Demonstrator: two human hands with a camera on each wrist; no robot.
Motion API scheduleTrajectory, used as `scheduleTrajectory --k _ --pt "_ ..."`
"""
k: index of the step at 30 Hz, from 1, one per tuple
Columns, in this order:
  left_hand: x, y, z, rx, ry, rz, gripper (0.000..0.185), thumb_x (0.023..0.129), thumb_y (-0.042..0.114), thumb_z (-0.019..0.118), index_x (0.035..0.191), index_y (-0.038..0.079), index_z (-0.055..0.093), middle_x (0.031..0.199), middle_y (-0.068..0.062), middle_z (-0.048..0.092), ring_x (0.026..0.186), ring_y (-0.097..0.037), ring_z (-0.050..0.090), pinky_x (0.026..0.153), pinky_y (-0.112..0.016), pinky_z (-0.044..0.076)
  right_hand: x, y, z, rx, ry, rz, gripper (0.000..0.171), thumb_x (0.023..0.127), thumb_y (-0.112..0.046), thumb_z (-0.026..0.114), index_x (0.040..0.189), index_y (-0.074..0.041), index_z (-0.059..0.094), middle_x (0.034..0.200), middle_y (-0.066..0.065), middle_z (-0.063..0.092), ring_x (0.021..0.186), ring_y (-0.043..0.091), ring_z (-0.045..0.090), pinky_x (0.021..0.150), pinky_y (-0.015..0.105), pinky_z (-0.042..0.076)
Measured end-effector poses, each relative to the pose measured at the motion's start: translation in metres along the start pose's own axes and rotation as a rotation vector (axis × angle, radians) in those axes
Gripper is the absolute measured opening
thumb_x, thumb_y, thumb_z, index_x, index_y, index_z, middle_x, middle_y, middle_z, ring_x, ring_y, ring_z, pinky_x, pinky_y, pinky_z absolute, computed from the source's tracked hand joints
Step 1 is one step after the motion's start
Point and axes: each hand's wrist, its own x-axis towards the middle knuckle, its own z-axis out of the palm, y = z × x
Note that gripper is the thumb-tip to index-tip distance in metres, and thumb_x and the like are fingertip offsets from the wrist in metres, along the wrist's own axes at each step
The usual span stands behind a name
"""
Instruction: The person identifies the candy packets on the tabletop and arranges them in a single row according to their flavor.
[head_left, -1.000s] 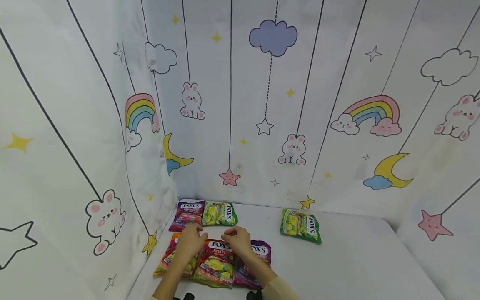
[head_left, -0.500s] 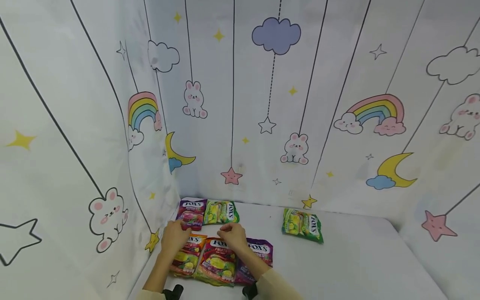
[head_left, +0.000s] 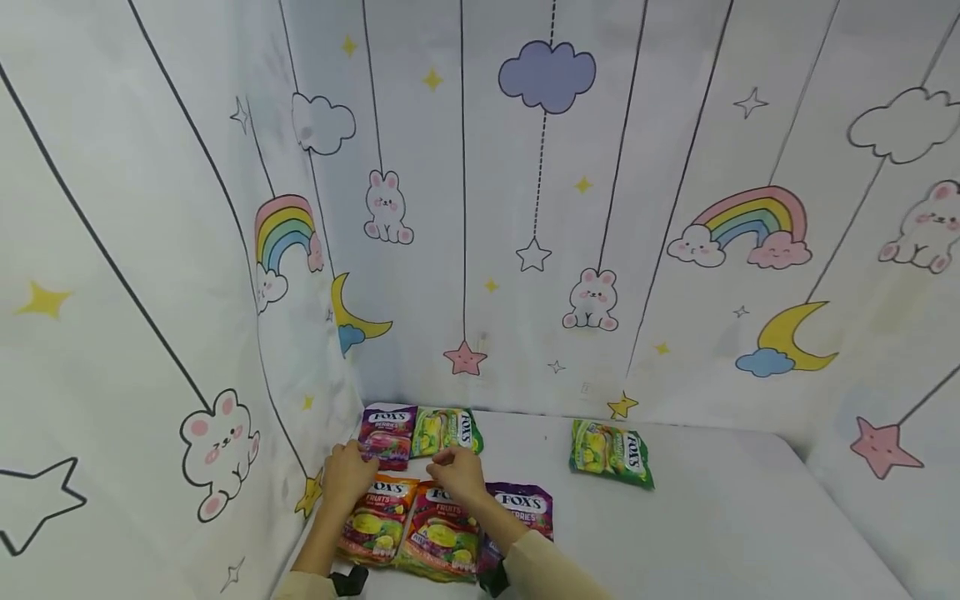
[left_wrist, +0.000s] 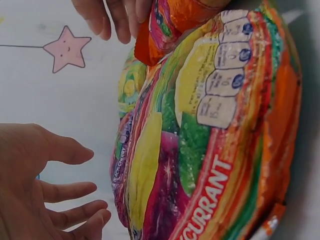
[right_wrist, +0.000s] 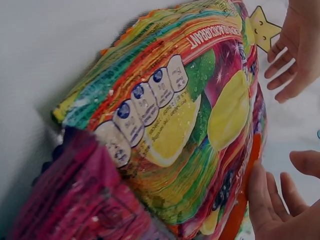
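Three candy bags lie in a front row: an orange fruits bag (head_left: 373, 523), a red fruits bag (head_left: 442, 535) and a purple berries bag (head_left: 522, 512). My left hand (head_left: 351, 473) hovers by the top left corner of the orange bag, fingers spread and holding nothing (left_wrist: 75, 192). My right hand (head_left: 454, 468) rests with straight fingers at the top edge of the red fruits bag (right_wrist: 190, 120), thumb apart (right_wrist: 280, 192). Behind them lie another purple bag (head_left: 386, 433) and a green bag (head_left: 448, 428).
A second green bag (head_left: 611, 452) lies alone to the right on the white table (head_left: 735, 517). Printed curtain walls (head_left: 525, 208) close in the left side and the back. The left wall stands right beside the left hand.
My left hand has slid left off the orange bag to its corner. The right hand stays at the red bag's top edge. The orange bag now shows more fully.
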Motion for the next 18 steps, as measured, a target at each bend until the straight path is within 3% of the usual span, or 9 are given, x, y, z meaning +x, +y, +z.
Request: scheduleTrajectory --k 11,18 --pt "0.022 0.006 0.012 0.022 0.004 0.004 0.054 0.095 0.028 0.068 0.122 -0.018 0.056 0.116 -0.038 0.056 0.106 -0.056 0.053 0.090 -0.065 0.043 0.018 -0.009 0.005 0.033 -0.043 -0.006 0.019 0.095 -0.024 0.078 0.105 -0.008 0.073 0.088 -0.001 0.071 0.081 0.023 0.073 0.066 0.031 0.060" --pt "0.024 -0.001 0.014 0.034 -0.015 -0.051 0.055 0.097 0.031 0.066 0.121 -0.017 0.053 0.118 -0.040 0.053 0.109 -0.057 0.049 0.089 -0.066 0.041 0.024 -0.012 0.015 -0.042 -0.072 -0.001 0.032 0.094 -0.023 0.078 0.117 -0.001 0.072 0.097 0.002 0.071 0.077 0.014 0.069 0.066 0.029 0.058"
